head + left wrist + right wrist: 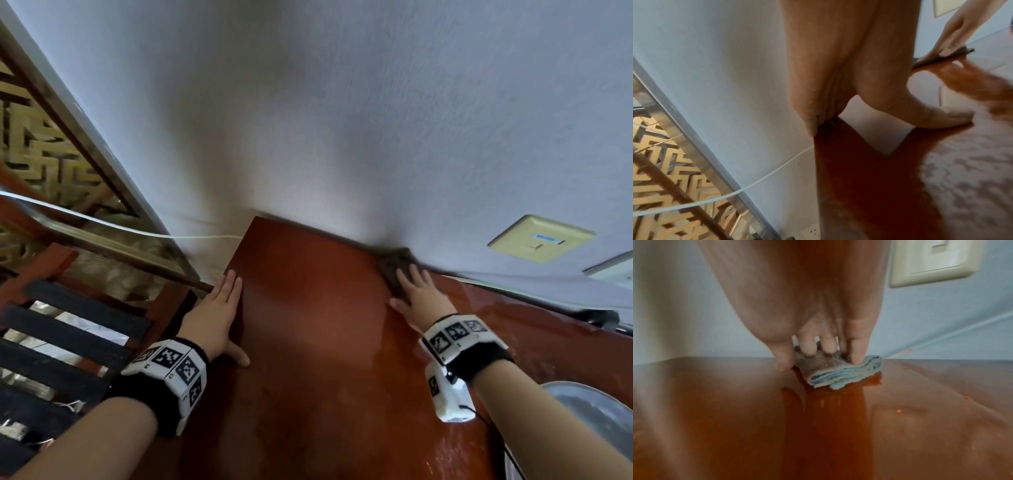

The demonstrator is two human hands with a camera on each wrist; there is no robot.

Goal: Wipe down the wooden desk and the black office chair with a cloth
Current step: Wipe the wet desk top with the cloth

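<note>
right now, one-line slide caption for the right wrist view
Right hand presses a folded blue cloth onto the glossy wooden desk.

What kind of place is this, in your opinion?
Probably a room in a home or small office. A glossy wooden desk stands against a pale wall with a switch plate, and a carved wooden screen stands on the left.

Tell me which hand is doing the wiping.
The right hand: its fingers press the folded cloth onto the desk by the wall. The left hand only rests flat on the desk's left edge, with no cloth.
</note>
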